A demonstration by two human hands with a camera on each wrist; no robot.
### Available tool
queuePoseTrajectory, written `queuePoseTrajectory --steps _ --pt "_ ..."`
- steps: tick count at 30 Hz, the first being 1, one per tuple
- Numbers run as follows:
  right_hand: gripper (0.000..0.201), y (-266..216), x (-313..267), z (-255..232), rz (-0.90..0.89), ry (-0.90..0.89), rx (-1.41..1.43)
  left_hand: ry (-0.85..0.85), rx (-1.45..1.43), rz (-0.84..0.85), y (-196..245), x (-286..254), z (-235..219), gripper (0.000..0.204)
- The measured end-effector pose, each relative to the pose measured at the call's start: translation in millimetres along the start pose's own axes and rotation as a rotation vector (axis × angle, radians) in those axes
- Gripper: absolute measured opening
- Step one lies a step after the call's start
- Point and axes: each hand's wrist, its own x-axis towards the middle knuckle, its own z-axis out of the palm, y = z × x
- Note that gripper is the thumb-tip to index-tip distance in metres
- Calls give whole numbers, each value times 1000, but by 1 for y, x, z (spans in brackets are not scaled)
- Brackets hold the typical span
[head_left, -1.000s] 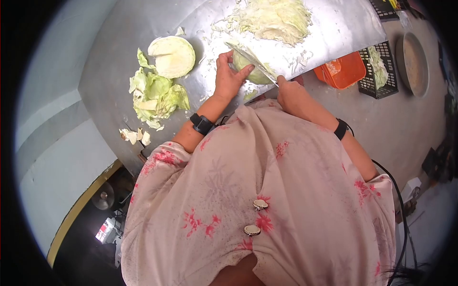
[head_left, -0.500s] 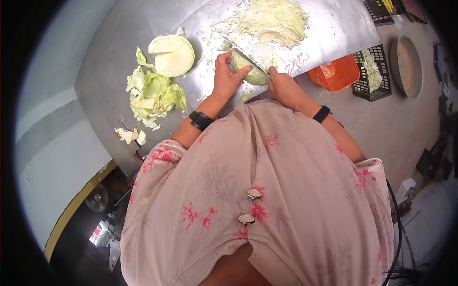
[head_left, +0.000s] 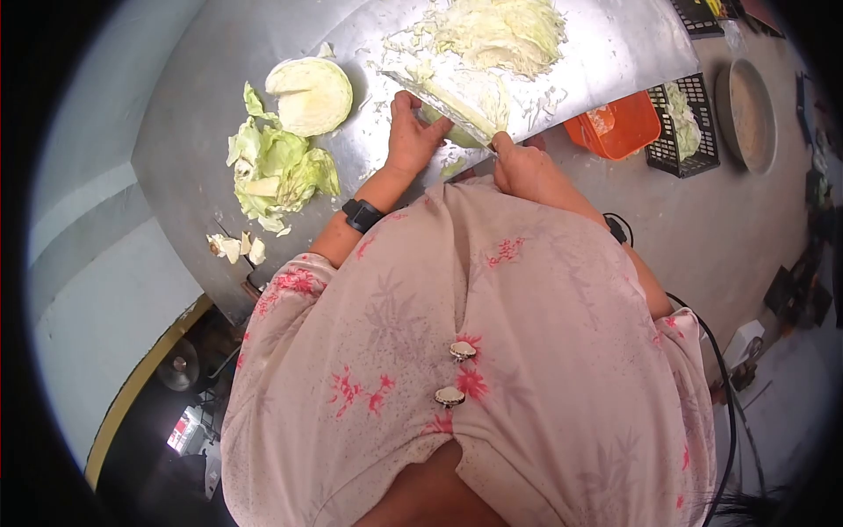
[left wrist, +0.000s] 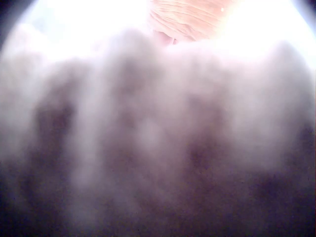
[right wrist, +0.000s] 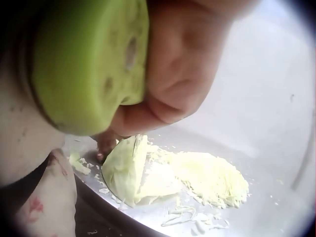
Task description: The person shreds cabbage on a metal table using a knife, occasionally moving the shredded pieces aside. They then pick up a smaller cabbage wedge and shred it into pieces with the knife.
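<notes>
My right hand (head_left: 527, 169) grips a knife by its green handle (right wrist: 94, 64), seen large in the right wrist view. The blade (head_left: 443, 107) slants up and left across a pale green cabbage piece (head_left: 461, 137). Thumb and fingers of my left hand (head_left: 413, 139) hold the left side of this piece, partly hidden by the blade. Cut slices lean beside the piece (right wrist: 120, 173) in the right wrist view. Beyond lies a heap of shredded cabbage (head_left: 505, 37). The left wrist view is mostly blurred, and no fingers can be made out there.
On the metal table (head_left: 198, 132), a cut cabbage (head_left: 314, 98) and loose outer leaves (head_left: 277, 171) lie left, with stem bits (head_left: 235, 249) nearer. Right of the table edge are an orange container (head_left: 616, 127), a black crate (head_left: 683, 162) holding leaves and a round metal pan (head_left: 748, 114).
The knife and both hands have shifted slightly left in the head view. The blade has tilted flatter, showing cabbage along it, and hides more of the held piece.
</notes>
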Motion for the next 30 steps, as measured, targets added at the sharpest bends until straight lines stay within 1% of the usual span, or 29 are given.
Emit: queuePoseTrajectory --steps 4,7,10,14,16,19,22,25,28,30 --pt "14 4 2 3 -4 -6 10 -13 -32 -31 4 0 0 54" --pt "14 3 4 3 40 -25 -4 -12 -40 -47 9 -1 0 55" --pt "15 1 5 2 51 -43 0 -11 -57 -15 4 -1 0 57" --pt "15 2 8 8 122 -80 -19 12 2 76 -19 3 -1 57" --pt "15 2 5 4 138 -102 -3 13 28 60 -12 1 0 56" --pt "17 6 7 3 111 -85 32 -1 -1 -42 7 -4 1 55" --pt "18 7 10 1 60 -75 65 9 42 -8 2 -3 1 55" --pt "18 6 13 8 73 -58 24 23 10 -47 3 -3 4 56" --pt "17 -1 8 5 75 -61 24 9 -61 49 0 0 3 54" --pt "17 -4 4 1 86 -75 44 -3 -34 37 -2 1 1 53"
